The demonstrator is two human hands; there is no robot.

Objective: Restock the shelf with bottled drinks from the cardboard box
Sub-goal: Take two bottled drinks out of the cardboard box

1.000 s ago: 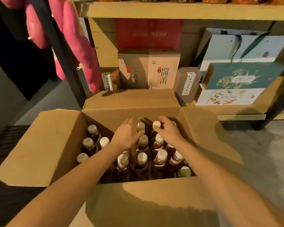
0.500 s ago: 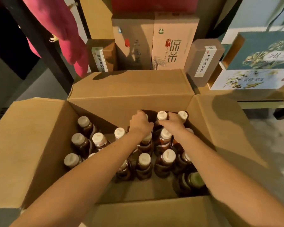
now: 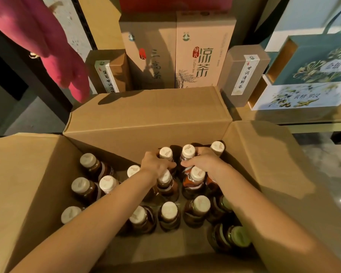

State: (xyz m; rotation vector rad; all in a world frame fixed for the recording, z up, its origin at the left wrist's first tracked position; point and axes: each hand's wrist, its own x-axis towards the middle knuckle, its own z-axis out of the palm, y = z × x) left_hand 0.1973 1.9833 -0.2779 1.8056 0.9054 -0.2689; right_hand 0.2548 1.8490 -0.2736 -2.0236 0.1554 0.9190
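Bottles (image 3: 168, 210) with pale caps stand upright in the open cardboard box (image 3: 146, 134), which sits in front of the low shelf (image 3: 313, 126). None has reached the shelf yet. A second ago both hands hovered over the caps with fingers spread. Since then they have dropped and closed, and the view has leaned in over the box. The left hand (image 3: 158, 166) now wraps the neck of a back-row bottle (image 3: 165, 154). The right hand (image 3: 207, 162) wraps the neck of the neighbouring bottle (image 3: 188, 151), and the two hands lie just beside each other. Both gripped bottles look level with the rest of their row, so the grasp seems made but the lift not begun. The reach appears finished, and pulling the pair straight up should come next. The shelf behind holds tea cartons (image 3: 201, 52); where the bottles will go cannot be told.
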